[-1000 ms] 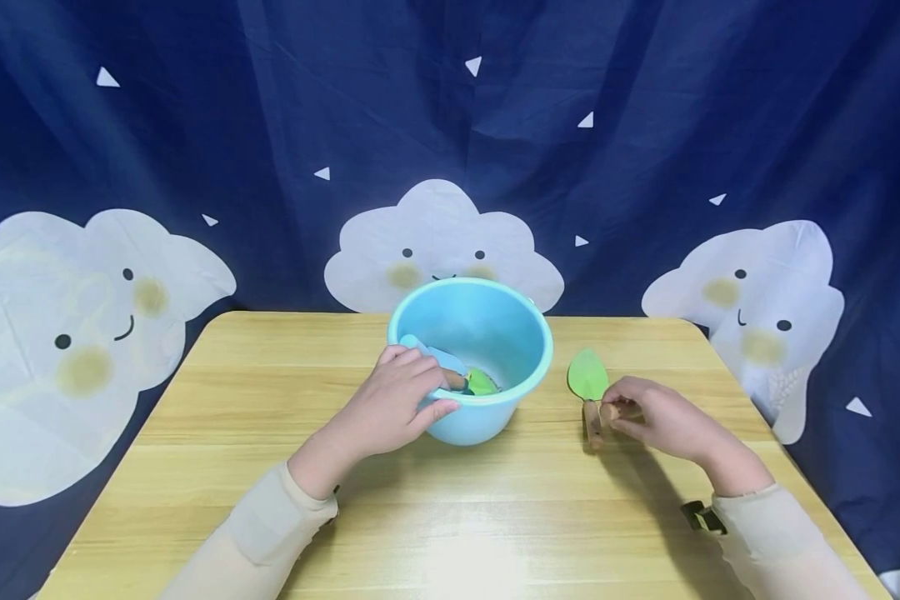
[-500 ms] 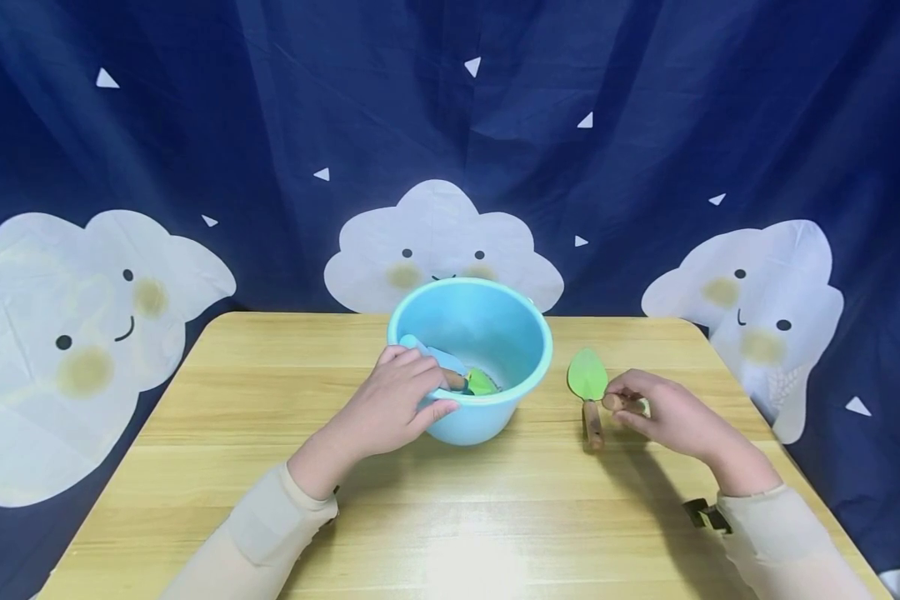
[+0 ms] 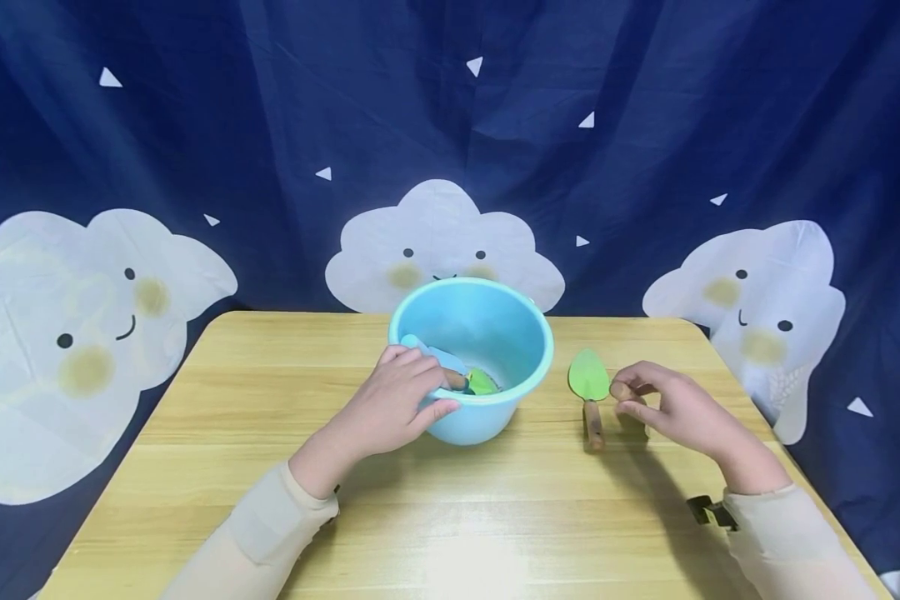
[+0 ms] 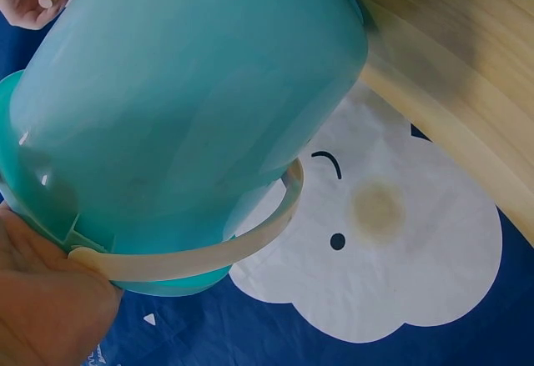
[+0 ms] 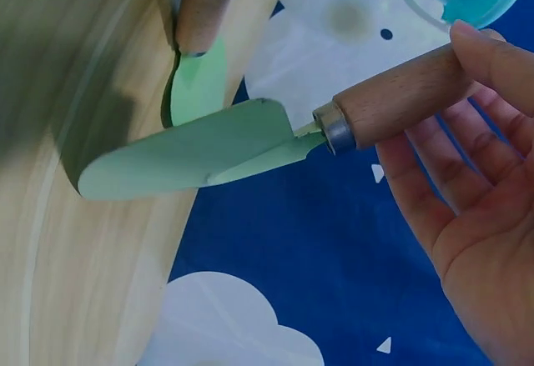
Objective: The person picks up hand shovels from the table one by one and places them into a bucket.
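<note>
Pinching the green trowel (image 5: 188, 153) by its handle's end, right hand (image 3: 677, 412) beside the second trowel (image 3: 588, 385), clasping the bucket rim (image 3: 548, 354) with the left hand (image 3: 393, 402) — looks light, stiff, probably steadiest gripped mid-handle

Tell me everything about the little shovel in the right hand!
The little shovel has a pale green blade, a silvery metal collar and a brown handle that looks wooden. The right hand grips it by the handle. It looks tilted over the table, near the other shovel. I can't tell if it touches the table.
</note>
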A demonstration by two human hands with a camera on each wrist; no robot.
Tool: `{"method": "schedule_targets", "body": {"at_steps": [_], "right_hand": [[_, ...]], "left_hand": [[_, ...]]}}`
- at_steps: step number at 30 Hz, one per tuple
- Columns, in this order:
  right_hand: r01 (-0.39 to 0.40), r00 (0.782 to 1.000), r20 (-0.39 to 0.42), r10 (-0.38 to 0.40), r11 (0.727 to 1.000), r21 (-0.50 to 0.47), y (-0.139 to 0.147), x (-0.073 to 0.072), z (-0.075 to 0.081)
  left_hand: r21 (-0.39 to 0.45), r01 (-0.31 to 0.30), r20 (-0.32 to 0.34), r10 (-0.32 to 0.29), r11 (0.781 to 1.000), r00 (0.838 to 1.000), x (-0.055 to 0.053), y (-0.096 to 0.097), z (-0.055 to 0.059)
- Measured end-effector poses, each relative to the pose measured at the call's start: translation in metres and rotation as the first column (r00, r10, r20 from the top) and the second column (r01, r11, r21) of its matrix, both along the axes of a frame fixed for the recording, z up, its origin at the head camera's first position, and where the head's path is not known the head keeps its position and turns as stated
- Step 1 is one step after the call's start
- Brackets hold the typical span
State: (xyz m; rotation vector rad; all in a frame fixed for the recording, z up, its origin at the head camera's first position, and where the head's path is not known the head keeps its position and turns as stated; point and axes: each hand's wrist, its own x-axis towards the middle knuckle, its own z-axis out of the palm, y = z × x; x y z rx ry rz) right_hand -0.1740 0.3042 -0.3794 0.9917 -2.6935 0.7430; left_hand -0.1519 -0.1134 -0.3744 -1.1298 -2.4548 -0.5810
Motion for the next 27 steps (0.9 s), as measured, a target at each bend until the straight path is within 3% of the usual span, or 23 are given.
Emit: {"method": "schedule_targets", "body": {"at_steps": [10,27], "right_hand": [[0.042,0.999,0.013,-0.042,0.999,-0.03,0.003,0.0,0.004],[0.049,0.994,0.103,-0.034,0.989,-0.139,0.006,0.0,0.013]], "left_hand": [[-0.007,-0.005,-0.001,0.005,1.0,1.0,0.0,0.0,0.0],[-0.014,-0.006,0.006,0.007,1.0,1.0,-0.001,0.0,-0.001]]}}
